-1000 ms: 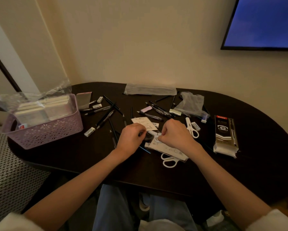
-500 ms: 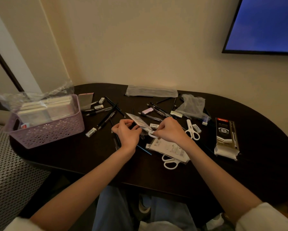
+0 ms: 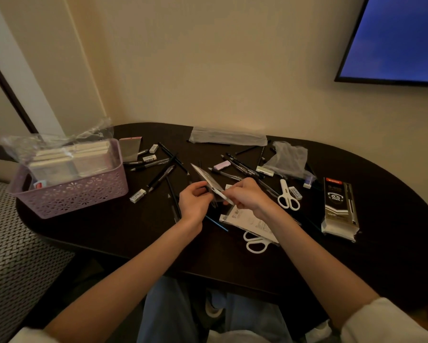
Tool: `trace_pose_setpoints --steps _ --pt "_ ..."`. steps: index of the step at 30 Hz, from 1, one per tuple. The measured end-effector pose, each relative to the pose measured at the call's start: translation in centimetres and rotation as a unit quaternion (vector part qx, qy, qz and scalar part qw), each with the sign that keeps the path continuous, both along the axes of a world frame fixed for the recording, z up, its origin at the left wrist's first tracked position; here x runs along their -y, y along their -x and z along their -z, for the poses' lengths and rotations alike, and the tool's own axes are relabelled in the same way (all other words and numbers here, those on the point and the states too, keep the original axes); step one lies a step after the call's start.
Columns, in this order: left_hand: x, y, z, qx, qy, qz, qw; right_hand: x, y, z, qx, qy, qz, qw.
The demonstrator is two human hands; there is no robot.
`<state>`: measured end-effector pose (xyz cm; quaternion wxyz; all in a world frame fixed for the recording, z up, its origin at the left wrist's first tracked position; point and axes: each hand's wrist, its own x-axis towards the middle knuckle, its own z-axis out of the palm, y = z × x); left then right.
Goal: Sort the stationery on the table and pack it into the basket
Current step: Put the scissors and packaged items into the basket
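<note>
While both hands work above the dark oval bench (image 3: 109, 233), the left hand (image 3: 194, 203) and right hand (image 3: 246, 195) pinch a flat pale packet (image 3: 208, 180) between them. Beyond lie loose black pens (image 3: 159, 178) and white scissors (image 3: 288, 198) — still unsorted — while the lilac perforated plastic basket (image 3: 72, 191) far left holds only notepads.

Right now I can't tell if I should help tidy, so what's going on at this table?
A person is sorting stationery. Both hands, the left hand and the right hand, hold a small flat packet lifted above the dark table. Pens, erasers and scissors lie scattered. The purple basket at the left already holds a few packs.
</note>
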<state>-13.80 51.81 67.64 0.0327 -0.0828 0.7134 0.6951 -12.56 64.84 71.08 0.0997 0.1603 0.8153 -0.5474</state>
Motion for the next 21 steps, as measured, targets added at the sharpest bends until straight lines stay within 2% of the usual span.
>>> trace_pose_setpoints --steps 5,12,17,21 --pt "0.3 -0.4 0.5 -0.030 -0.015 0.046 0.998 0.1 0.3 0.9 -0.014 0.011 -0.008 1.000" --pt "1.2 -0.2 0.3 -0.042 -0.006 0.045 0.998 -0.4 -0.7 -0.2 -0.053 -0.024 -0.170 0.984" --pt "1.9 -0.1 0.0 -0.033 -0.015 0.057 0.998 -0.7 -0.5 -0.2 -0.198 -0.155 -0.202 0.946" --pt "2.3 -0.2 -0.1 -0.031 -0.021 0.065 0.997 0.0 -0.2 -0.4 -0.253 -0.214 -0.194 0.923"
